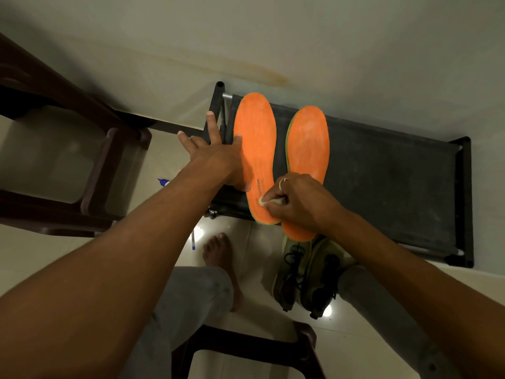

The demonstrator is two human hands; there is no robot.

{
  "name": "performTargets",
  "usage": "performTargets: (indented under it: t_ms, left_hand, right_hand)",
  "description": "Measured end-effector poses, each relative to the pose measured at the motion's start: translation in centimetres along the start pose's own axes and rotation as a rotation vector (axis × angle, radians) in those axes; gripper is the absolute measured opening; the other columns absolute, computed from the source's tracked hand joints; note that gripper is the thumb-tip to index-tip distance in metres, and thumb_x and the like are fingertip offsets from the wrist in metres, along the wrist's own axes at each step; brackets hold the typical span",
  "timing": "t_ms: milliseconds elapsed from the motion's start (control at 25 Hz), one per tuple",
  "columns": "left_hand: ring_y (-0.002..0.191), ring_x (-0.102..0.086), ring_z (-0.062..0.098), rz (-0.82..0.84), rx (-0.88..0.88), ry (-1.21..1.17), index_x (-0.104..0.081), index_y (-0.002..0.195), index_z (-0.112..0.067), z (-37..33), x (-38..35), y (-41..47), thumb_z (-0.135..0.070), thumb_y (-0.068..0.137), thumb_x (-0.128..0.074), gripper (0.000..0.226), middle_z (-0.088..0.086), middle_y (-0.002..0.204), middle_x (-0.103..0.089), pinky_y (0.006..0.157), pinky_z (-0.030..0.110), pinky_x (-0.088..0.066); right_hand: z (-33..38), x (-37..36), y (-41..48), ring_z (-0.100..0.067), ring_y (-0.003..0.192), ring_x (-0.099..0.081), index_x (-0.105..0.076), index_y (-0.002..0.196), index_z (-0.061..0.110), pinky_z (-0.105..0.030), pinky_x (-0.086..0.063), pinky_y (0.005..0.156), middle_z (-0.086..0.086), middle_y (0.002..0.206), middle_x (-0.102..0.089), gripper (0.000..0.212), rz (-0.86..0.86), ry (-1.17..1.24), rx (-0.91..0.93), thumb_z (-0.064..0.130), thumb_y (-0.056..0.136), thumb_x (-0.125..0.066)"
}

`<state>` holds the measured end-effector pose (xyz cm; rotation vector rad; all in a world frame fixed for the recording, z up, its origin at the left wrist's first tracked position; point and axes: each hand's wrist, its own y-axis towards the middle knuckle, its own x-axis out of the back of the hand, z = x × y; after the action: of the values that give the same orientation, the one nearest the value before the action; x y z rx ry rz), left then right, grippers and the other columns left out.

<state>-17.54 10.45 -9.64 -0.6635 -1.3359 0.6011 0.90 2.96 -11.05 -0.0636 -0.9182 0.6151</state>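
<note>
- On the black rack (pixel 382 173) lie 2 orange insoles, flat and side by side: the first insole (pixel 255 138) under both hands, the second insole (pixel 307 143) just beside it.
- The left hand (pixel 218 157) lies flat, fingers straight and spread, pressing the first insole's edge.
- The right hand (pixel 297 201) pinches 1 small white piece (pixel 269 200) against the first insole's heel.
- 2 olive shoes (pixel 306 274) stand on the floor beside the rack; 1 pen (pixel 193 240) lies near.

Head view, steeply downward, close above rack (pixel 382 170) and floor (pixel 68 149).

Orange insole (pixel 255 149) lying flat, small white piece (pixel 269 200) on its heel
</note>
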Motion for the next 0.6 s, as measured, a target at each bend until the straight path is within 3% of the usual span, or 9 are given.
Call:
performTargets:
  t_ms: [120,280,440,600]
  left_hand:
    - [0.145,0.005,0.058,-0.001,0.004,-0.002,0.017,0.155,-0.038,-0.1,0.1,0.0,-0.068,0.072,-0.075,0.128,0.022,0.146,0.049,0.113,0.071,0.008]
    - [0.145,0.005,0.058,0.001,0.009,0.006,0.018,0.155,-0.039,-0.1,0.1,0.0,-0.069,0.071,-0.075,0.128,0.023,0.146,0.049,0.113,0.071,0.008]
    - [0.145,0.005,0.058,0.002,0.009,0.003,0.018,0.155,-0.038,-0.1,0.1,0.2,-0.07,0.071,-0.074,0.129,0.023,0.146,0.049,0.113,0.072,0.007]
    - [0.145,0.004,0.058,-0.001,0.011,0.011,0.018,0.155,-0.038,-0.1,0.0,0.2,-0.07,0.07,-0.075,0.129,0.023,0.146,0.049,0.113,0.072,0.006]
  right_hand:
    - [0.4,0.0,-0.3,-0.002,0.082,-0.061,-0.08,0.09,0.025,-0.02,-0.049,0.065,0.014,0.089,-0.073,0.013,0.125,0.032,0.072,0.024,0.083,-0.069]
    - [-0.5,0.7,-0.2,-0.002,0.08,-0.064,-0.079,0.089,0.027,-0.029,-0.055,0.069,0.013,0.097,-0.074,0.012,-0.046,0.022,-0.117,0.025,0.084,-0.068]
    - [-0.4,0.6,-0.4,0.001,0.084,-0.066,-0.079,0.085,0.028,-0.027,-0.057,0.072,0.016,0.095,-0.074,0.009,0.178,0.121,-0.088,0.029,0.079,-0.072]
    - [-0.8,0.5,0.2,-0.003,0.075,-0.06,-0.077,0.084,0.023,-0.03,-0.052,0.066,0.01,0.09,-0.072,0.012,-0.14,-0.006,-0.088,0.029,0.088,-0.068]
